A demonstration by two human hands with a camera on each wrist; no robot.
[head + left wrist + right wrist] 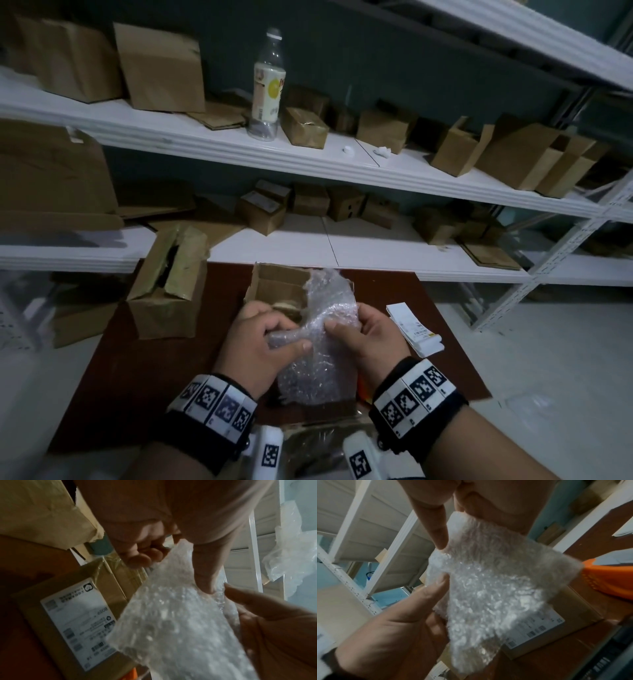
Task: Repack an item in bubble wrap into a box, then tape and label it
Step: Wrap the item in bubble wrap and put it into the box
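While I stand at the white shelves [308, 161] stacked with cardboard boxes, the brown worktop [144, 370] lies below me. An open box [274, 287] sits at its far side, a larger opened box [168, 287] to its left, a labelled flat box [68, 615] under my hands. I hold the bubble wrap [322, 342] above the worktop, just in front of the open box: my left hand [253, 346] grips its twisted middle, my right hand [373, 339] pinches the edge. White labels [414, 329] lie to the right.
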